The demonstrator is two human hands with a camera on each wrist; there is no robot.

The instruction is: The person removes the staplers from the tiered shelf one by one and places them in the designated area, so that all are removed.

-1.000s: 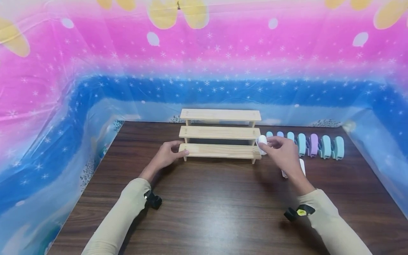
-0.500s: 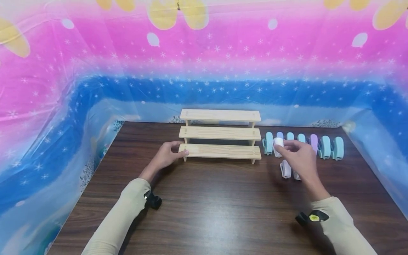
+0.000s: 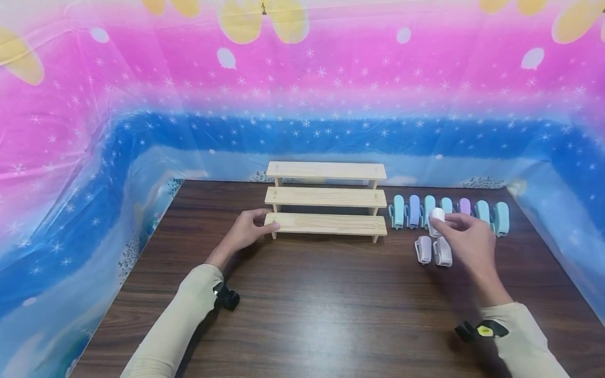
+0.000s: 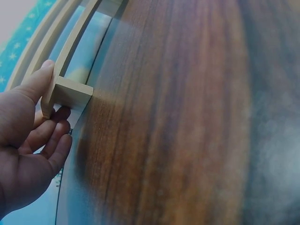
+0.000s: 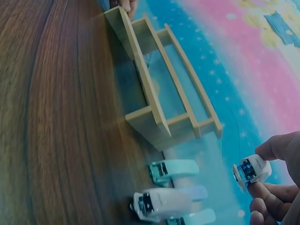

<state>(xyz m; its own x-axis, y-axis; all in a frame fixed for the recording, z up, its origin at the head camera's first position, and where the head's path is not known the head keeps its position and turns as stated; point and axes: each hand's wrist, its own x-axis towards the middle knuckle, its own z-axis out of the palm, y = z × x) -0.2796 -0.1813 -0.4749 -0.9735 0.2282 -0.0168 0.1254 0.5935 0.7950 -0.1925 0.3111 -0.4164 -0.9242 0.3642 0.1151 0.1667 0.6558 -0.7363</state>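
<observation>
My left hand point(image 3: 247, 230) grips the left end of the lowest board of a three-step wooden display stand point(image 3: 326, 224); in the left wrist view the thumb lies on the board's top, the fingers at its underside. Over to the right, my right hand point(image 3: 472, 247) pinches a small white stapler point(image 3: 437, 221) between thumb and fingers. In the right wrist view that stapler point(image 5: 255, 168) has its front end pointing away from the palm. Below it on the table lie two more small staplers, one pale lilac point(image 3: 424, 249) and one whitish point(image 3: 442, 252).
A row of small staplers runs right of the stand: teal point(image 3: 398, 211), blue point(image 3: 413, 211), purple point(image 3: 465, 206) and several more teal ones, some partly behind my right hand. The dark wood table point(image 3: 302, 304) meets a printed pink and blue cloth point(image 3: 302, 115) at the back.
My right hand has moved right and a little toward me, carrying the white stapler from beside the stand's right end to over the row. The left hand keeps its hold on the stand.
</observation>
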